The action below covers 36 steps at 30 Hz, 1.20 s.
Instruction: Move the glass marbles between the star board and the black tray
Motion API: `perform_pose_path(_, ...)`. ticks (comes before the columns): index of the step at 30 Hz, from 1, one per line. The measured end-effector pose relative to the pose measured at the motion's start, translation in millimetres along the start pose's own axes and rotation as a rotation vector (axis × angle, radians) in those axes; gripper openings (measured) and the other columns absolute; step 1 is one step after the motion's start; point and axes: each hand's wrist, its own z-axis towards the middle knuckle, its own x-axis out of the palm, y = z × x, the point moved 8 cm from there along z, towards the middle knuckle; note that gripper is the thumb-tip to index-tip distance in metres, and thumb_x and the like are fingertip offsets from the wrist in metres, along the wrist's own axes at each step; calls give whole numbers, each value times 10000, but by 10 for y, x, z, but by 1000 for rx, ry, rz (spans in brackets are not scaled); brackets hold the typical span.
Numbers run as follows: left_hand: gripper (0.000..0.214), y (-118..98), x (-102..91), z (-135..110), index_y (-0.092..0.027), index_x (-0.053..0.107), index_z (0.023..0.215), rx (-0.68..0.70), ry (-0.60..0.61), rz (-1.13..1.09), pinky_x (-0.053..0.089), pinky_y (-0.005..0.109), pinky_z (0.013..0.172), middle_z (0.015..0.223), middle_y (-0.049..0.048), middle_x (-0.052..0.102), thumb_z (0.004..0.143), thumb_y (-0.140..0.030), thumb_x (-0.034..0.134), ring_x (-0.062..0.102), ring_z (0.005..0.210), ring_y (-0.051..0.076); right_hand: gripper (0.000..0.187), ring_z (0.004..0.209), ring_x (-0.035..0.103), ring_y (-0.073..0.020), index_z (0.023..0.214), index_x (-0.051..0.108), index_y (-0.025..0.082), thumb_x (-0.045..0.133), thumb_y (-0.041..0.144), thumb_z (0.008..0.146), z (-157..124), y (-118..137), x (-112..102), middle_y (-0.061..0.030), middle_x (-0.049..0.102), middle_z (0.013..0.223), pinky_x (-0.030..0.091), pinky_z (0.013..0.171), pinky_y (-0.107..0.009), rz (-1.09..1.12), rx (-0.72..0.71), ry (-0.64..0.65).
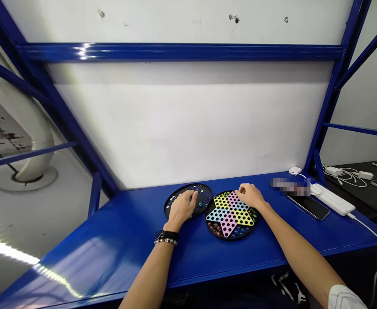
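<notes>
A round Chinese checkers board (229, 214) lies on the blue tabletop, with a pink, yellow and light-blue star of dark holes. Coloured marbles fill the pockets around the star. My right hand (249, 195) is over the board's far right edge, its fingers closed in a pinch; whatever they hold is hidden. Left of the board, a round black tray (204, 189) carries several small blue, white and green pieces. Over this tray my left hand (182, 208) is closed with bent fingers, and I cannot make out anything in its grip.
Right of the board lie a dark phone (309, 207) and a white power strip (333, 199) with a cable running off the table's right side. A white wall (188, 120) and blue metal frame bars (182, 52) rise behind the tabletop (133, 244).
</notes>
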Motion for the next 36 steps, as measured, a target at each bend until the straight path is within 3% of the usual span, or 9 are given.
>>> perform_pose_path(3,341,108,116,-11,-213,579,762,30,155,-12,393,285,665,840,50,663,947,-416,377,611,790,207,236,613,548,-120,685,575,213,555,376,854,4,-10,5,-1,667,720,314,550,-239,4,4,3)
perform_pose_path(6,320,6,53,-41,-208,596,818,94,114,-54,423,323,771,900,58,659,946,-414,387,600,875,226,239,613,548,-119,684,571,212,556,382,852,6,-12,9,1,666,718,311,550,-237,5,6,3)
perform_pose_path(10,293,-398,-106,-186,-216,602,913,183,72,-167,433,335,812,964,49,650,955,-418,394,586,909,219,235,622,551,-121,691,575,208,556,380,850,5,3,15,1,668,717,307,549,-238,1,5,9)
perform_pose_path(13,290,-738,-97,-431,-219,572,846,253,196,-232,435,305,715,874,29,628,962,-416,394,579,797,188,234,635,558,-123,697,584,208,556,379,854,6,8,22,1,672,725,311,559,-236,2,14,20)
perform_pose_path(17,227,-1035,-44,-823,-224,568,888,410,286,-160,431,317,747,913,34,611,960,-376,416,569,836,196,223,663,567,-127,702,592,207,577,376,847,4,7,17,-8,678,759,318,573,-235,-4,24,24)
perform_pose_path(21,208,-1054,-36,-992,-219,553,1002,439,230,0,416,359,798,1007,55,586,977,-336,383,543,900,217,223,667,570,-128,700,586,208,568,367,856,-7,19,17,-7,678,761,322,568,-235,1,13,39)
perform_pose_path(26,221,-1066,-39,-978,-218,557,1001,431,204,145,398,373,788,1006,63,565,980,-341,375,512,908,229,230,671,573,-128,699,580,205,569,368,861,-8,23,16,-16,684,771,321,563,-236,1,5,46)
perform_pose_path(36,265,-1113,4,-972,-216,558,966,492,254,153,383,358,764,989,60,539,999,-327,320,493,857,209,234,621,558,-119,702,584,210,551,374,866,-4,7,52,-1,676,720,313,549,-238,-6,-13,47)
